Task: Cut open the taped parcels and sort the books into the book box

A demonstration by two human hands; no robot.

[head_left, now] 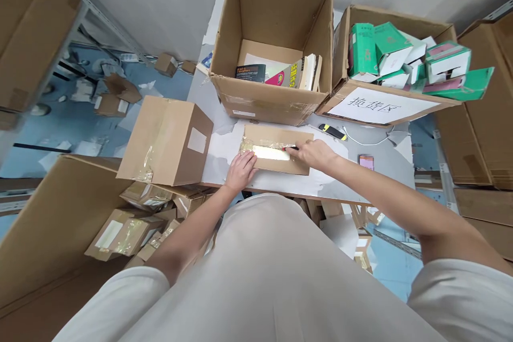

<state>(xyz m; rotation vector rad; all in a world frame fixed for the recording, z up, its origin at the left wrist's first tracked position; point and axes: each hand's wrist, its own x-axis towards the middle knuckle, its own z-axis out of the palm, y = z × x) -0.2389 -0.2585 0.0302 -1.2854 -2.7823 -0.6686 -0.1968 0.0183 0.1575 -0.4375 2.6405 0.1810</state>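
Tbl: L hand on pkg.

an open carton is standing at the back of the table, with books lying and leaning inside. just beside it, a second carton is brimming with green boxes, and a handwritten white sign is covering part of its front. a black-and-yellow tool, a white cable and a phone are lying towards the right. a closed carton is standing at the left, near taped parcels; brown cartons are standing far right.
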